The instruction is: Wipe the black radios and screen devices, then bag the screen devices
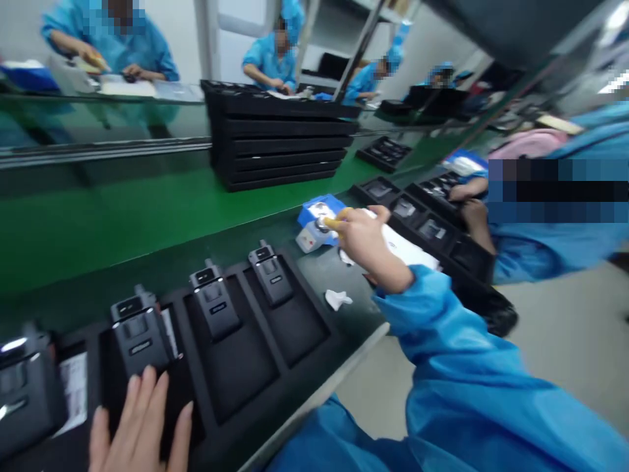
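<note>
My left hand (142,426) has its fingers spread over the black tray (236,380), with fingertips at the lower end of a black handheld device (142,341). Further along the tray lie a second device (215,301) and a third (271,275); another (27,387) is at the far left. My right hand (363,239) is closed around a yellow tool (334,224), its tip at the top of a small white bottle (310,237). Behind the bottle is a blue box (327,204) with something white in it. A crumpled white wipe (337,299) lies right of the tray.
Stacked black trays (285,144) stand behind on the green bench (98,223). White paper (407,249) and another black tray (432,229) lie right of my right hand. A person (555,196) works close on the right; several people sit across the bench.
</note>
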### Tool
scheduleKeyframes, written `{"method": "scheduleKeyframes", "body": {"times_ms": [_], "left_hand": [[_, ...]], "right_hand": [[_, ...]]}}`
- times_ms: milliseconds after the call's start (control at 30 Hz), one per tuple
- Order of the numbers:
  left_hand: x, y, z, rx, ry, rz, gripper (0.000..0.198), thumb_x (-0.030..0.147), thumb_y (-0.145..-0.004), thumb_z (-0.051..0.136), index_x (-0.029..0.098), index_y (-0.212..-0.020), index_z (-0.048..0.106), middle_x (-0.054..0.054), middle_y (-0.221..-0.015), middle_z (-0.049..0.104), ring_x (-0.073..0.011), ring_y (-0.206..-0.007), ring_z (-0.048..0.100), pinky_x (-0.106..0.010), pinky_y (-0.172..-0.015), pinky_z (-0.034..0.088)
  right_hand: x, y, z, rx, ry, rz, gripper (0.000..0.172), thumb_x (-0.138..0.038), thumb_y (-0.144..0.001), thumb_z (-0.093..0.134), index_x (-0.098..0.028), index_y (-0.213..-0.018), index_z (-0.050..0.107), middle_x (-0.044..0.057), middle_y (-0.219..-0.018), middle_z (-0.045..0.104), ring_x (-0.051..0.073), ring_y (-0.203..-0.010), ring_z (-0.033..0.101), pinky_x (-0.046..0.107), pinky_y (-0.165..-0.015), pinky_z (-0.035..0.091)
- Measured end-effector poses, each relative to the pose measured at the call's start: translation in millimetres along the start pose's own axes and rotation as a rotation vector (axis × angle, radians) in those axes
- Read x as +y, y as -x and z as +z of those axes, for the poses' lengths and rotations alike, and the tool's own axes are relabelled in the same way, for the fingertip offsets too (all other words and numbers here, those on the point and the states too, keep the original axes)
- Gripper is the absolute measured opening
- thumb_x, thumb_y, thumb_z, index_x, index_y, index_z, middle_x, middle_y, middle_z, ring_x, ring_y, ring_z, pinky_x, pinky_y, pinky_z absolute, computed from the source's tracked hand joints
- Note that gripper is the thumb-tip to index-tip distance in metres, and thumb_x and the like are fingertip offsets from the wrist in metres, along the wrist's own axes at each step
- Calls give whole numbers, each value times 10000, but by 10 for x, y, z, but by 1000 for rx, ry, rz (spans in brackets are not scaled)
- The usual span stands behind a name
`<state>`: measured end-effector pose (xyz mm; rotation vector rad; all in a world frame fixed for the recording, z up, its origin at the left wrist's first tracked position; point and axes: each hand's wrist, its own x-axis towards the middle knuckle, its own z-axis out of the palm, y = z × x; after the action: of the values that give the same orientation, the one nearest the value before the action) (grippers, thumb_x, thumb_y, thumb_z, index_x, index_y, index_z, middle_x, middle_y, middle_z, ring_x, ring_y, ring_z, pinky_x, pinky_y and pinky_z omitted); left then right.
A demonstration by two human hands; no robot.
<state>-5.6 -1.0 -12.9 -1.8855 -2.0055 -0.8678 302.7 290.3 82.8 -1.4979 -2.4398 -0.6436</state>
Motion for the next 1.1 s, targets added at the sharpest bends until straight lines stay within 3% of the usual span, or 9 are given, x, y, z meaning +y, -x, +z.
{"method": "scheduleKeyframes", "body": {"times_ms": [100, 200, 267, 367, 500, 633, 800, 1000, 1100], "left_hand": [[92, -73, -131, -92, -58, 24, 594, 210, -861, 528, 128, -1415, 330, -188, -1312, 538, -318, -1244, 479, -555, -1082, 278], [141, -125, -190, -140, -101, -17, 523, 211, -869, 520, 88, -1360, 389, -190, -1279, 570, -294, -1229, 503, -523, -1087, 292], [162, -138, -198, -162, -105, -51, 467, 196, -871, 513, 83, -1317, 430, -176, -1281, 574, -276, -1244, 490, -509, -1090, 300], [187, -135, -204, -191, -90, -93, 433, 170, -865, 507, 88, -1287, 457, -166, -1286, 573, -267, -1268, 465, -506, -1086, 316], [196, -141, -213, -178, -88, -78, 391, 161, -865, 498, 66, -1244, 489, -172, -1274, 581, -266, -1255, 479, -498, -1081, 329], [195, -170, -219, -177, -84, -76, 364, 150, -871, 486, 51, -1220, 505, -171, -1262, 590, -261, -1254, 481, -484, -1080, 332], [196, -194, -231, -186, -78, -85, 349, 154, -874, 479, 50, -1204, 522, -164, -1253, 599, -248, -1247, 487, -447, -1101, 301], [194, -190, -230, -206, -73, -94, 346, 152, -875, 472, 46, -1198, 535, -162, -1259, 595, -250, -1227, 506, -442, -1112, 270], [206, -185, -223, -197, -73, -105, 342, 158, -879, 466, 54, -1197, 538, -159, -1259, 596, -245, -1229, 506, -438, -1106, 288]], "right_hand": [[48, -33, 14, 215, 18, -72, 292, -219, -809, 426, -210, -706, 699, 71, -762, 630, 171, -703, 491, 435, -743, 237], [-128, -186, -36, 321, -75, -134, 490, -399, -863, 311, -197, -549, 629, 108, -602, 551, 202, -640, 471, 447, -671, 242], [-451, -281, -147, 407, -105, -256, 550, -405, -895, 210, -208, -627, 647, 108, -606, 540, 222, -637, 479, 443, -659, 272], [-1157, -366, -357, 306, -287, -467, 439, -258, -911, 261, -210, -848, 693, 101, -804, 635, 220, -749, 532, 459, -787, 295], [-2069, -435, -450, 236, -397, -790, 319, -151, -907, 367, -234, -892, 675, 17, -808, 641, 150, -768, 498, 431, -874, 216], [-2571, -464, -383, 197, -398, -1015, 270, -122, -910, 413, -194, -886, 672, 2, -780, 619, 121, -742, 454, 428, -910, 151], [-2715, -496, -326, 252, -390, -1118, 284, -91, -880, 427, -197, -784, 672, -16, -781, 588, 125, -740, 430, 443, -931, 120], [-2474, -528, -283, 256, -370, -1135, 302, -63, -850, 447, -203, -688, 659, -26, -709, 552, 127, -730, 413, 431, -962, 94], [-2379, -542, -282, 226, -338, -1052, 295, -61, -855, 441, -194, -713, 663, -24, -705, 560, 122, -714, 416, 416, -942, 113]]}}
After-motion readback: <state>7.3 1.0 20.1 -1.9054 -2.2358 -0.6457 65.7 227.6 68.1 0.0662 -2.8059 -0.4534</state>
